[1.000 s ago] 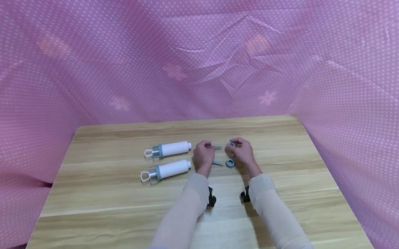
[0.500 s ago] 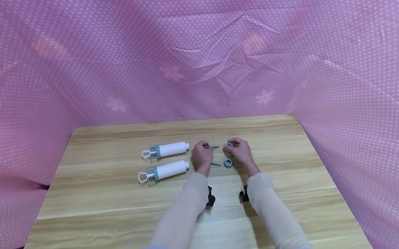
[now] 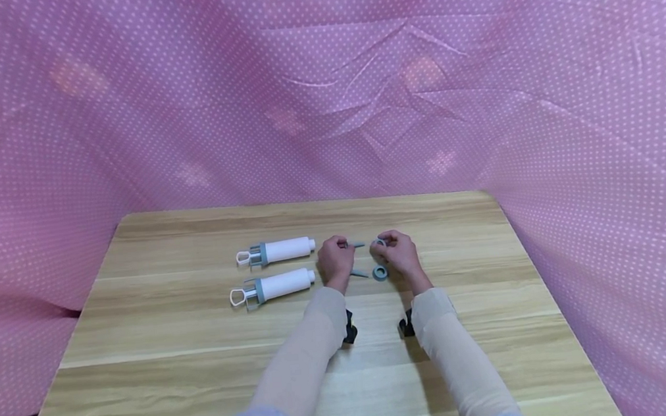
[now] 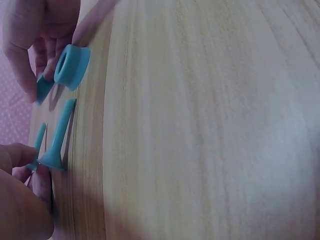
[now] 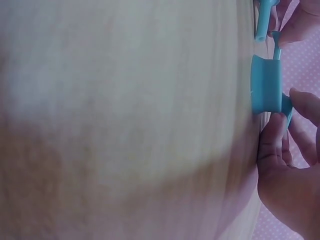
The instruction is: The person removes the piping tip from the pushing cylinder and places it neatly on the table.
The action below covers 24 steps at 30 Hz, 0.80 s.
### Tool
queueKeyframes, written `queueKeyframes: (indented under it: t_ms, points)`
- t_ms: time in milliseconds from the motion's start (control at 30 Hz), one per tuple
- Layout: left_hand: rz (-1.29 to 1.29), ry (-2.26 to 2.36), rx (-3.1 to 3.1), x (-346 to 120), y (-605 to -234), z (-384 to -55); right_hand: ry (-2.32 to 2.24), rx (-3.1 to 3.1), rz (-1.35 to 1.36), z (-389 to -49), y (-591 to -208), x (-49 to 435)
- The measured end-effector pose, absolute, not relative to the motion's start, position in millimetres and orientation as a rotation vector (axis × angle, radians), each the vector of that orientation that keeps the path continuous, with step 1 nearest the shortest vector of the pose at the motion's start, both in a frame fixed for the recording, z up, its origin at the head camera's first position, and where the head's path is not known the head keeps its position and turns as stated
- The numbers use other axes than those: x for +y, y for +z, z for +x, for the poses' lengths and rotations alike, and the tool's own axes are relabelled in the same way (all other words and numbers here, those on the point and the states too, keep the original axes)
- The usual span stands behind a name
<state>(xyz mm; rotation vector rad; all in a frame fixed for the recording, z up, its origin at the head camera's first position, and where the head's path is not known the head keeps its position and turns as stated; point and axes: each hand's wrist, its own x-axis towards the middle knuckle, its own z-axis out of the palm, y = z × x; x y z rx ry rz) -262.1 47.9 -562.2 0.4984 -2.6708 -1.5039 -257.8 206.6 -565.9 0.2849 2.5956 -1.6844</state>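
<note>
My left hand (image 3: 336, 260) pinches the flared end of a teal nozzle (image 3: 357, 245) between thumb and fingers, its thin tube pointing right. Closer to me lies a second flared nozzle (image 4: 61, 132) on the table, beside the left hand's fingers. With thumb and fingertips, my right hand (image 3: 399, 252) holds a teal ring (image 5: 286, 107), partly hidden by the fingers. Another teal ring (image 4: 77, 67) sits on the table just nearer to me than the held one. Both hands are low over the wooden table (image 3: 478, 367), with a small gap between them.
Two white syringe-like tubes, a far one (image 3: 288, 249) and a near one (image 3: 286, 283), lie left of my hands. Each has a teal collar and a white loop handle. Pink dotted cloth (image 3: 327, 136) hangs behind and beside the table.
The whole head view has shifted slightly, so everything appears a little farther left. Both hands keep their hold on the nozzle and the ring, with no clear movement across the table.
</note>
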Motion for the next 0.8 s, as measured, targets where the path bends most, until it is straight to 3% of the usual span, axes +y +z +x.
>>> queueKeyframes:
  t_ms: [800]
  points:
    - [0.453, -1.484, -2.69, 42.3, -561.6, -265.9, -1.486, 2.662, 0.28, -261.2, -564.4, 202.2]
